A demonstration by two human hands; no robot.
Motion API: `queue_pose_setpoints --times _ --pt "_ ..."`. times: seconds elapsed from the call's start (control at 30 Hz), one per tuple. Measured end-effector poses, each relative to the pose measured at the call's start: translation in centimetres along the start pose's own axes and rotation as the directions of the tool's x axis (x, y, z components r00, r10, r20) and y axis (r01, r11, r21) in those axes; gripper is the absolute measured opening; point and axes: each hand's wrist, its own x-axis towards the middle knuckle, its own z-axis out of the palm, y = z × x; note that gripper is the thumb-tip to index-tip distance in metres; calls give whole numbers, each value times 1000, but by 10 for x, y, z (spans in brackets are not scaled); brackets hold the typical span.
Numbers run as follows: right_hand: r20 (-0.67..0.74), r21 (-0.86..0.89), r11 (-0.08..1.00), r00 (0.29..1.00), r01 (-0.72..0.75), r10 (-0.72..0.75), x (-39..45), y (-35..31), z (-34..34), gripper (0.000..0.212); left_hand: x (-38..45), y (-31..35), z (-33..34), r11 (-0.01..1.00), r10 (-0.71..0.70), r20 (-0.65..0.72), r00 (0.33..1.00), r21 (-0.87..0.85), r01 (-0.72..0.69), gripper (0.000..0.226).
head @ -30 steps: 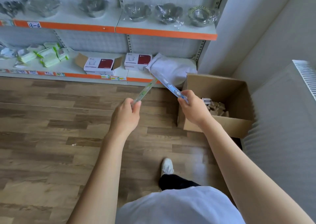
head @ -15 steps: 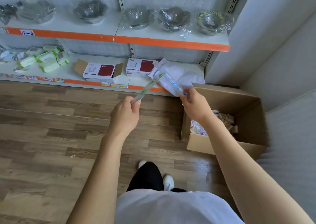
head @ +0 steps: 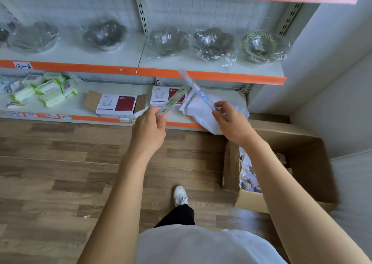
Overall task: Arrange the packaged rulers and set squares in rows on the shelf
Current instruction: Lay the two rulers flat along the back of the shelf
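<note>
Blurring rulers (head: pixel 173 101), ends hidden behind fingers (head: pixel 163 117).

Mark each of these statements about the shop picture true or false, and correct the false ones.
1. Each hand holds one packaged ruler. True: the left hand grips the green-printed ruler, the right hand the blue-printed ruler.
2. The cardboard box stands on the shelf. False: it stands on the floor, at the right.
3. Wrapped bowls stand on the shelf above the white bag. True.
4. The box is empty. False: packets lie inside.
</note>
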Motion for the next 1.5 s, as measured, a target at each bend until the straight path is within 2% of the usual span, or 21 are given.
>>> queue_pose_setpoints --times 0.2,0.4,0.57,0.8,1.03,1.17,1.33,1.5 --pt "-123 -6 995 987 104 -104 59 -46 -11 31 77 1 -32 992 103 -69 992 -70 -107 32" --pt "-197 -38 982 962 185 -189 93 -64 -17 27 117 3 -42 969 225 -114 968 -77 -235 28" --pt "-220 -39 982 958 183 -187 113 -63 -24 29 142 11 -43 958 222 -102 970 -164 -237 30" --pt "-275 -27 975 936 222 -221 156 -63 -45 30 183 36 -48 952 245 -153 957 -150 -268 34" --pt "-336 -123 949 888 289 -314 221 -67 -94 31 243 84 -43 938 255 -208 944 -183 -294 43" --pt "-376 -198 925 847 324 -377 261 -66 -134 35 286 124 -35 932 282 -251 926 -157 -327 38" --pt "-410 -264 918 827 296 -385 307 -63 -181 40 336 171 -19 914 306 -268 914 -187 -361 36" --pt "-423 -289 909 812 300 -402 349 -55 -219 33 379 209 -7 914 318 -302 899 -156 -375 36"
